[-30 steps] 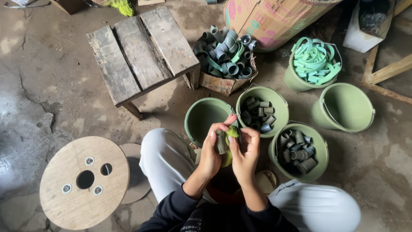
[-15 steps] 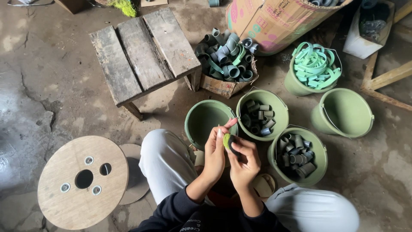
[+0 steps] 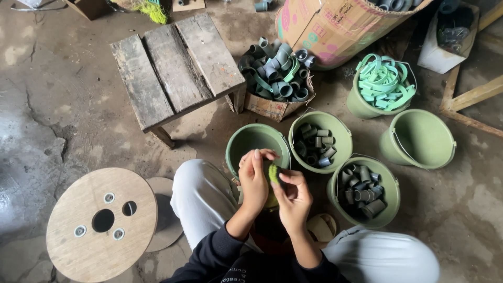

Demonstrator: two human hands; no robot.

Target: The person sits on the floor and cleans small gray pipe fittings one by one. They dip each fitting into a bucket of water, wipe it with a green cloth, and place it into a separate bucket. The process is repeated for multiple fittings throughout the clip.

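Hands over green buckets on cracked concrete

Concrete floor (image 3: 63,105), stained and cracked, carries everything. We see our left hand (image 3: 253,181) and right hand (image 3: 293,196) meeting above an empty green bucket (image 3: 251,140), fingers pinched on a small yellow-green fuzzy piece (image 3: 273,173). Two buckets of grey pipe fittings (image 3: 317,142) sit just beside. A worn wooden stool (image 3: 173,65) and a plywood spool disc (image 3: 99,222) stand nearby.

Fuzzy green pad (image 3: 273,173) between fingertips (image 3: 283,178); beyond fingers, matt plastic buckets (image 3: 419,137), smooth grey plastic fittings (image 3: 314,141); further off, rough weathered wood stool (image 3: 173,65), cracked concrete floor (image 3: 47,120).
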